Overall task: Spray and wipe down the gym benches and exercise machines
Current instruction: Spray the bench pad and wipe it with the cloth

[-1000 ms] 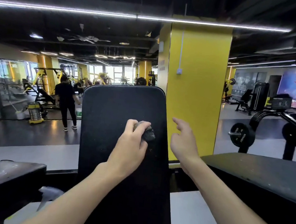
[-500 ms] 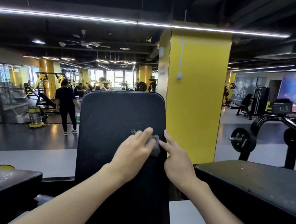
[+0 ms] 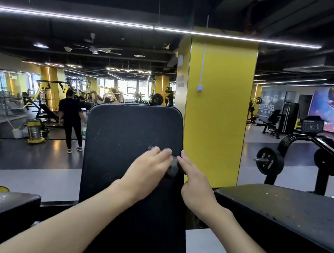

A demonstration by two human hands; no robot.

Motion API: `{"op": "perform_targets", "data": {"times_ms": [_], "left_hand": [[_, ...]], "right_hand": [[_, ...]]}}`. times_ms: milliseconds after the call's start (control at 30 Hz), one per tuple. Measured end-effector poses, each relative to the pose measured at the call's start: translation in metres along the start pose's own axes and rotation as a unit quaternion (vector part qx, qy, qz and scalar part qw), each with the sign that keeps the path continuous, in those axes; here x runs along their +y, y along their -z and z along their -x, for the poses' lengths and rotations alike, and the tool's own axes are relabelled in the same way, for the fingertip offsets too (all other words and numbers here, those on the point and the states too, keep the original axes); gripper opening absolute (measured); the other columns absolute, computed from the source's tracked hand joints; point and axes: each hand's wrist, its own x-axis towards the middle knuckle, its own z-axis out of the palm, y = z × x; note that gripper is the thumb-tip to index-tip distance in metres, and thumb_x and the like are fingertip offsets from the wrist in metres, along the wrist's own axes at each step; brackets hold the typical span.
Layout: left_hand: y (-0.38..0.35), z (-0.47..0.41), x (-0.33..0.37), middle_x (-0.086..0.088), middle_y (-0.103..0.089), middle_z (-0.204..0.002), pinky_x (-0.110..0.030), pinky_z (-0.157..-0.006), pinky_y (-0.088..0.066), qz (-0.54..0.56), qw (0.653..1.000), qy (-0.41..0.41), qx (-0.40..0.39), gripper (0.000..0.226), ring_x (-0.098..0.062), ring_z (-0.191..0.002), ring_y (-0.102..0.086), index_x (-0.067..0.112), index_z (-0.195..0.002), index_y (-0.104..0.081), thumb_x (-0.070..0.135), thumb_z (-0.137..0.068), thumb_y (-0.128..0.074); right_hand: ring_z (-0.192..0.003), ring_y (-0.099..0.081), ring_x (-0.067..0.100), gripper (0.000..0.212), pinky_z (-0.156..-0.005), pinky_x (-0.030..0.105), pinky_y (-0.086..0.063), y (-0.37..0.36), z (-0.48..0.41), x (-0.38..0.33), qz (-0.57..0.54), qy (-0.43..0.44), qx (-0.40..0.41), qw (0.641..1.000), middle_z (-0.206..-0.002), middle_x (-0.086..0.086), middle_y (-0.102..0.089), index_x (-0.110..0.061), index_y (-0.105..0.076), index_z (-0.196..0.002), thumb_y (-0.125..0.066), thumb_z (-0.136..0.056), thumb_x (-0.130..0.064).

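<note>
Backrest stands upright just left of the yellow pillar, and its right edge overlaps the pillar from this angle. Left hand has its fingers curled over a bunched dark grey cloth and presses it to the backrest near the pillar-side edge. Right hand is open with fingers straight. Its fingertips touch the cloth and it grips nothing.

What I'd worry about: the cloth is wadded into a small lump, so each pass probably covers only a narrow strip and leaves streaks or missed patches. It's also right at the edge, so one push toward the pillar could send it off the side and down the gap. If the right hand's poking is meant to unfold it, the left hand's hold could slip.

Materials: the backrest looks like matte black vinyl, a flat slab with rounded corners, with pale scuffs and flecks across the middle. The cloth looks soft and crumpled. The pillar is smooth and glossy, with a thin white conduit running down it.
</note>
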Motion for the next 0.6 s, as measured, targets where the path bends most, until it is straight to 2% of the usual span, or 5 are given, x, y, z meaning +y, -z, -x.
{"op": "perform_targets", "data": {"times_ms": [100,233,300,500,600], "left_hand": [[-0.004,-0.002,0.013,-0.009,-0.061,-0.1,-0.034,-0.076,-0.046,0.079,0.991,0.086,0.06,0.029,-0.024,-0.075,-0.05,0.002,-0.1,-0.067,-0.008,-0.075,-0.058],[-0.013,0.03,0.044,-0.008,-0.06,-0.097,-0.036,-0.078,-0.052,0.079,0.995,-0.043,-0.046,0.036,-0.024,-0.077,-0.053,0.005,-0.105,-0.066,0.003,-0.081,-0.04],[-0.007,0.022,0.032,-0.007,-0.057,-0.097,-0.038,-0.079,-0.053,0.051,0.994,-0.071,-0.059,0.035,-0.024,-0.078,-0.051,0.007,-0.107,-0.065,0.004,-0.082,-0.04],[-0.002,-0.005,0.026,-0.008,-0.058,-0.095,-0.041,-0.07,-0.052,0.119,0.98,0.148,0.05,0.032,-0.026,-0.078,-0.053,0.004,-0.101,-0.068,-0.012,-0.075,-0.058],[-0.007,0.025,0.049,-0.006,-0.058,-0.093,-0.036,-0.074,-0.05,0.128,0.991,0.027,-0.019,0.035,-0.023,-0.077,-0.051,0.006,-0.105,-0.068,-0.007,-0.074,-0.06]], "right_hand": [[-0.145,-0.028,0.003,0.092,-0.113,0.023,-0.031,0.0,0.001,0.0,-0.022,-0.003,0.007,1.0,-0.15,-0.035,-0.014,-0.031,-0.029,-0.154,-0.03,-0.076,0.018],[-0.135,-0.045,0.012,0.094,-0.109,0.031,-0.041,0.001,0.002,-0.001,-0.08,-0.042,0.004,0.996,-0.153,-0.017,-0.036,-0.048,-0.019,-0.153,-0.035,-0.083,0.012],[-0.138,-0.042,0.013,0.09,-0.112,0.035,-0.039,0.003,0.002,0.001,-0.088,-0.049,-0.003,0.995,-0.155,-0.012,-0.036,-0.041,-0.022,-0.155,-0.036,-0.085,0.014],[-0.143,-0.033,0.007,0.095,-0.116,0.025,-0.03,0.0,0.006,0.004,-0.065,-0.041,-0.017,0.997,-0.16,-0.017,-0.025,-0.036,-0.019,-0.156,-0.033,-0.08,0.018],[-0.145,-0.026,0.003,0.091,-0.108,0.014,-0.023,0.0,0.008,0.002,-0.048,-0.036,-0.019,0.998,-0.161,-0.021,-0.019,-0.035,-0.017,-0.157,-0.033,-0.083,0.016]]}}
